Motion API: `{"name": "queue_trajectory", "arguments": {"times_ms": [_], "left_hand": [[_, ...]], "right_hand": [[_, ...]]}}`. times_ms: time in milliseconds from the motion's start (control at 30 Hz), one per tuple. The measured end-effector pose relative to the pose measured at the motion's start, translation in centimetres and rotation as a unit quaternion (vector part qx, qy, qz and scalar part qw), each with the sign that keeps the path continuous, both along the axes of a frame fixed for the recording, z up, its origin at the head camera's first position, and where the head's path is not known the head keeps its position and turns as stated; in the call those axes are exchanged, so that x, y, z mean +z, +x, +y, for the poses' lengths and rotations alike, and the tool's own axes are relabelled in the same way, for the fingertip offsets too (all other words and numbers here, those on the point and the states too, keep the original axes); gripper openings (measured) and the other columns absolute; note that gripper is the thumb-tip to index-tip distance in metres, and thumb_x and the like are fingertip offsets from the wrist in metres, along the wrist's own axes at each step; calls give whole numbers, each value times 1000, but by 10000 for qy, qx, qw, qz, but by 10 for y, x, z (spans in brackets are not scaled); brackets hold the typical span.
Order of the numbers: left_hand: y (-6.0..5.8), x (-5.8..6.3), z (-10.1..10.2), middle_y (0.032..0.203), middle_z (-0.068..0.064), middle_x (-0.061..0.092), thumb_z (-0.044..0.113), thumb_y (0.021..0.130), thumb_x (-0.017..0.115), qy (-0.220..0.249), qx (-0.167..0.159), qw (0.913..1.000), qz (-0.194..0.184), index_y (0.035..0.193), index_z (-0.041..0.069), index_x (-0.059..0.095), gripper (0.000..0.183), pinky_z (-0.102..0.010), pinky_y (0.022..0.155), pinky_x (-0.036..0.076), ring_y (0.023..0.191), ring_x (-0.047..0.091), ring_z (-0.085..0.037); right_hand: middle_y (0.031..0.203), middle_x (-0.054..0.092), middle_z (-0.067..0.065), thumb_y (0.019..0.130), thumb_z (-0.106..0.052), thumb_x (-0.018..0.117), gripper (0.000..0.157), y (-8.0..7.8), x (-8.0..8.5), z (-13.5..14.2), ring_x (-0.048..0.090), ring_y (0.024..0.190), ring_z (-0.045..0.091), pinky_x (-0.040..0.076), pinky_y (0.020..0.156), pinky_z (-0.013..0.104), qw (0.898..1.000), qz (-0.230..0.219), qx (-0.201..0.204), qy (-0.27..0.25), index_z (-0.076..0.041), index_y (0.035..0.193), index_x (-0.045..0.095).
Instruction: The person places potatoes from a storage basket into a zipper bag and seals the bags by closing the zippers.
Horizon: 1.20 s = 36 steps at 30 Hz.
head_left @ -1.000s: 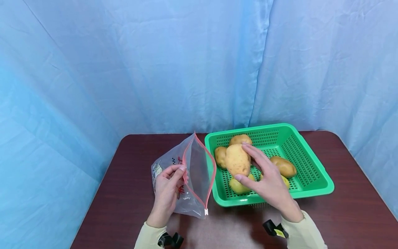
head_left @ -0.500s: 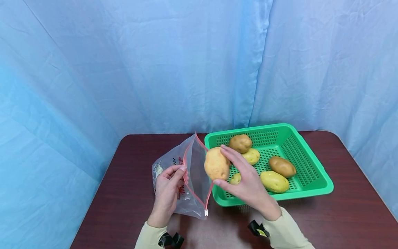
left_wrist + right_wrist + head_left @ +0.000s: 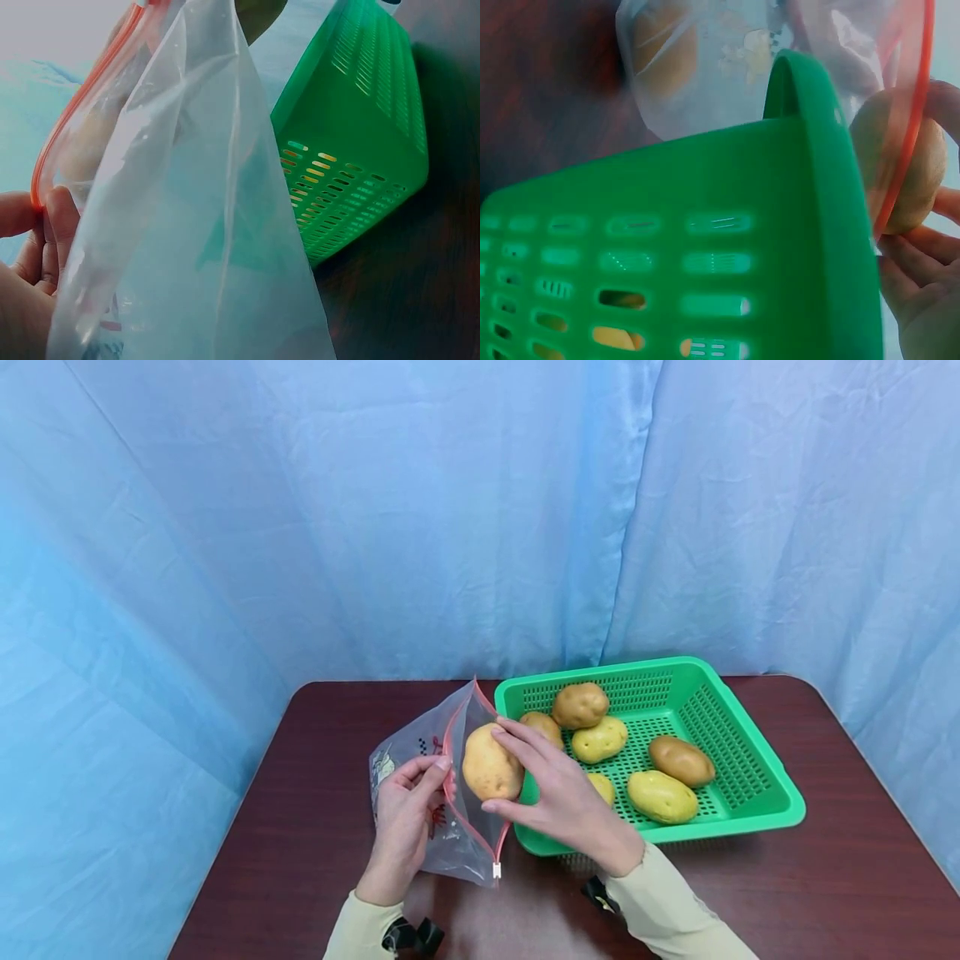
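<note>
A clear zip bag [image 3: 457, 847] with a red-edged mouth and a white slider stands on the table, its mouth spread apart. My left hand [image 3: 405, 822] pinches the near-left edge of that mouth between thumb and fingers. With thumb and fingers spread around it, my right hand [image 3: 566, 797] grips a large tan potato [image 3: 491, 764] at the bag's mouth. In the right wrist view the held potato [image 3: 922, 176] is partly behind the red edge. Low in the bag, a tan rounded shape [image 3: 664, 49] shows through the plastic.
Right beside the bag sits a green slotted basket [image 3: 757, 822]. Several potatoes lie in it, among them a brown potato [image 3: 681, 761] and a yellow potato [image 3: 662, 797]. The dark wooden table [image 3: 270, 852] ends at a blue curtain [image 3: 450, 527].
My right hand has carried the tan potato left, from over the basket to the bag's mouth. My left hand has stayed at the bag's edge.
</note>
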<state>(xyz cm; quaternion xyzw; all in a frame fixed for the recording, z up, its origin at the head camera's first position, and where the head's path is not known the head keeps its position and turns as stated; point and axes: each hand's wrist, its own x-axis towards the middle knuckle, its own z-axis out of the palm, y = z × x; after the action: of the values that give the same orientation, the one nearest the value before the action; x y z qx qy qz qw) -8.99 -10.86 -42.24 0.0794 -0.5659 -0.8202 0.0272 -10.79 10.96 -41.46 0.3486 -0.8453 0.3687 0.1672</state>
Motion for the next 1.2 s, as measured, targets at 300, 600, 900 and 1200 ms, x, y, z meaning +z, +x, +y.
{"name": "queue_trajectory", "arguments": {"times_ms": [300, 600, 900, 1200], "left_hand": [[-1, 3, -1, 76, -4, 68, 4, 98, 69, 111, 53, 9999, 71, 97, 1, 72, 5, -23, 60, 56, 63, 63, -11], [0, 3, -2, 73, -3, 68, 1, 98, 67, 150, 46, 9997, 174, 94, 3, 73, 8, -22, 58, 56, 60, 64, -10], [1, 3, -2, 73, -2, 67, 0, 97, 67, 118, 94, 9999, 61, 92, 2, 73, 8, -22, 59, 54, 61, 62, -10], [1, 2, -1, 74, -3, 67, 1, 97, 68, 73, 89, 9999, -29, 93, 1, 73, 6, -22, 59, 54, 62, 62, -9]], "right_hand": [[153, 50, 17, 82, -47, 87, 86, -5, 3, -7, 45, 143, 33, 42, 113, 52, 9971, 470, 37, 603, -3, 148, 53], [160, 45, 9, 89, -55, 76, 86, -1, 10, 2, 31, 153, 32, 28, 121, 55, 9951, -117, -62, 978, -4, 152, 49], [152, 55, 8, 95, -56, 68, 74, 12, 10, 44, 42, 147, 31, 29, 122, 38, 9981, 175, -240, 549, -7, 149, 55], [140, 63, 12, 100, -58, 59, 68, 10, 22, 77, 55, 133, 33, 29, 120, 24, 9949, 881, -237, 438, -2, 139, 61]]}}
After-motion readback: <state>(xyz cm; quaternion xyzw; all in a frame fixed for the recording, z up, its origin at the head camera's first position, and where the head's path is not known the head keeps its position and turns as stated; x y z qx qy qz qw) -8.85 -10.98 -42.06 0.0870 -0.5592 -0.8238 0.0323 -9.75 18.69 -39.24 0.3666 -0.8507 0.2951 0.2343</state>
